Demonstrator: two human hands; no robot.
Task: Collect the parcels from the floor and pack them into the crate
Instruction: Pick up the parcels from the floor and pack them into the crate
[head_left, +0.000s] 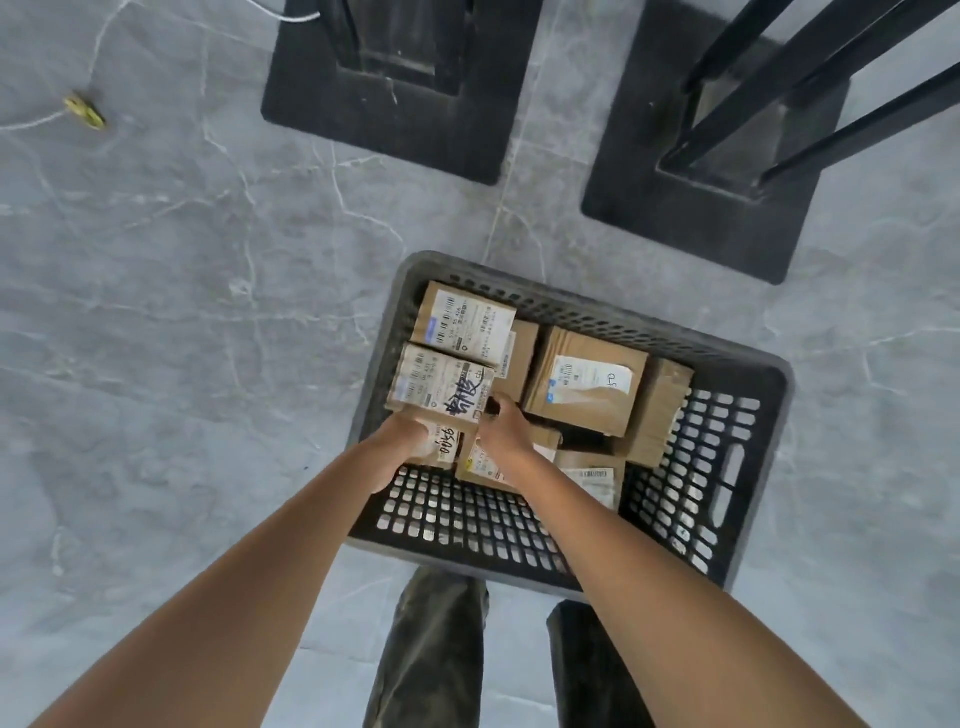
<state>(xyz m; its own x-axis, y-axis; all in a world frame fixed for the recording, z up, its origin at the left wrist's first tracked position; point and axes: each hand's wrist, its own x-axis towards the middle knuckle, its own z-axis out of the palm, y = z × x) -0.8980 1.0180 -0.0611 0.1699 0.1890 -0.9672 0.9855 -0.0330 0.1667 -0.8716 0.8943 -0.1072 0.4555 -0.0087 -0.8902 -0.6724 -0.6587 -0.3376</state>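
Labelled parcel (441, 387) held at left side of crate (771, 387), atop other parcels (587, 384). Left hand (408, 434) curled round near edge; right hand (501, 423) gripping right corner. Cardboard judged stiff, light; tape likely slick. Opposite edges advised for hold.

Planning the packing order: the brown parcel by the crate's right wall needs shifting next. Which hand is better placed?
Probably right: the right hand, gripping the scribbled parcel, is nearer the right-wall parcel; the left hand grips its left end.
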